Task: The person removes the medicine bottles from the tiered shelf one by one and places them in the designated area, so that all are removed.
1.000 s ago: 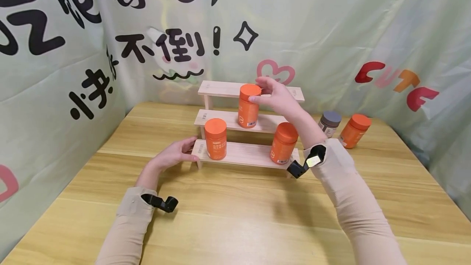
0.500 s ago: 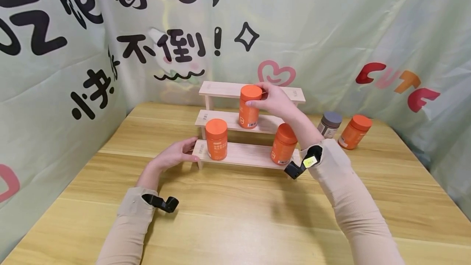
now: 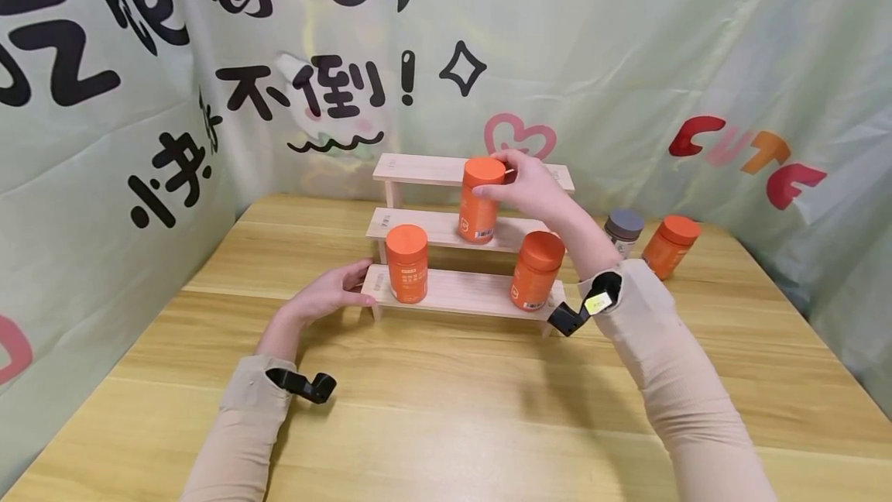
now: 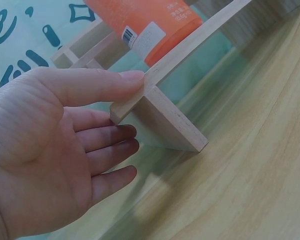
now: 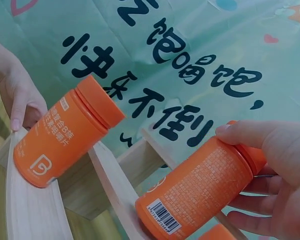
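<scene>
A pale green cloth (image 3: 613, 37) printed with black characters, a star outline and a pink heart hangs behind a wood-grain table (image 3: 446, 417). The right hand (image 3: 528, 184) has its grip around the upper part of an orange jar (image 3: 477, 211), thumb on the near side, fingers behind. This jar is at the middle board (image 3: 427, 225) of a three-tier wooden stand, near the centre, its barcode showing low on its side. The left hand (image 3: 327, 294) has a narrow grip, pinching the left end of the lower board (image 3: 467, 293) between thumb and forefinger, the other fingers loosely bent.

Just beside that hand, a second orange jar (image 3: 408, 266) stands upright on the lower board; a third orange jar (image 3: 536, 273) is near its right end. The top board (image 3: 420, 167) rises behind the held jar. On the table to the right, a grey-lidded jar (image 3: 623, 225) is partly hidden by the right arm, with a fourth orange jar (image 3: 670, 248) just beside it. Beige sleeves (image 3: 676, 355) cover both forearms.
</scene>
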